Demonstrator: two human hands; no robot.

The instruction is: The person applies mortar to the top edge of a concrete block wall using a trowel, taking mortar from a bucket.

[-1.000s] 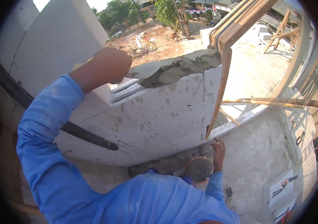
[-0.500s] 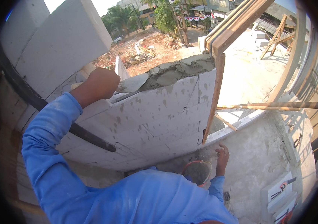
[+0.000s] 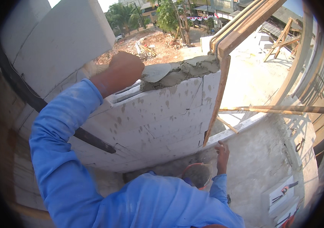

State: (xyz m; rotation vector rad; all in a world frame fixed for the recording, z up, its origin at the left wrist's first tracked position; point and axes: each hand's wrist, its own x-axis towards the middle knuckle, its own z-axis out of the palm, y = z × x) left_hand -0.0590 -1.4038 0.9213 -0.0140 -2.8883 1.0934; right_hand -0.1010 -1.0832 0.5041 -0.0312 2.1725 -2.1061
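My left hand (image 3: 125, 71) is closed in a fist around a trowel, its handle hidden inside my fingers. The trowel's grey blade (image 3: 156, 72) lies on wet mortar (image 3: 194, 68) spread along the top of a white block wall (image 3: 162, 117). Left of the blade, a stretch of the wall top shows a long dark groove. Low on the right, my right hand (image 3: 223, 156) hangs in the air with fingers loosely apart, holding nothing. Beside it on the floor stands a bucket (image 3: 197, 174) with an orange rim, partly hidden by my blue shirt.
A wooden frame (image 3: 223, 64) rises at the wall's right end. Bamboo poles (image 3: 276, 109) cross to the right of it. Large grey-white blocks (image 3: 67, 41) stand on the left above a black pipe (image 3: 93, 141). White blocks carrying a tool (image 3: 283, 192) lie at lower right.
My left hand has moved right with the trowel, sliding the blade farther over the mortar. My right hand has shifted slightly up and left.
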